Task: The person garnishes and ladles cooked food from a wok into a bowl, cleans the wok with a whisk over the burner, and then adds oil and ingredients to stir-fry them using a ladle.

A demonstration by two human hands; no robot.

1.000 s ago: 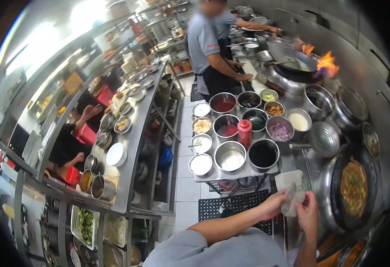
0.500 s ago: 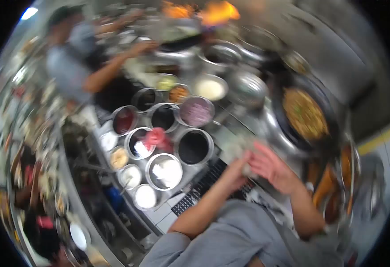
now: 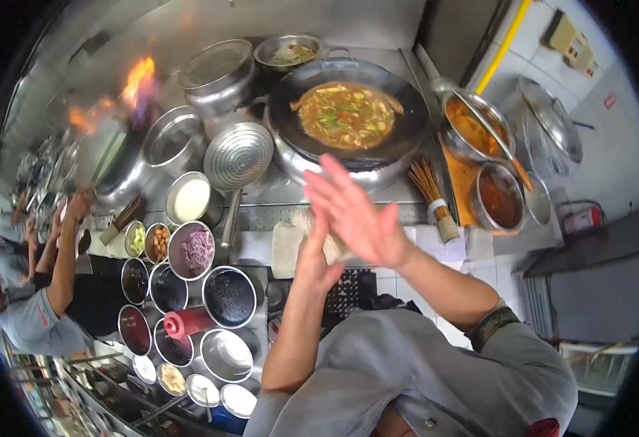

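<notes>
Sandwiching the cloth (image 3: 334, 252) probably stops it slipping; your right hand (image 3: 367, 224) has fingers spread, can't tell if your left hand (image 3: 313, 268) pinches.

Woks (image 3: 409, 116): two, one at each burner
Prep containers (image 3: 230, 296): count them, fourteen clustered together
Squeeze bottle (image 3: 188, 322): just one, bright red
Perforated ladle (image 3: 238, 156): a single one
Bamboo brushes (image 3: 436, 200): a pair, well apart
Fire extinguisher (image 3: 584, 221): one, over right

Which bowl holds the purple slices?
The metal bowl immediately left of the perforated ladle's handle; no other bowl nearby shows purple pieces.
</notes>
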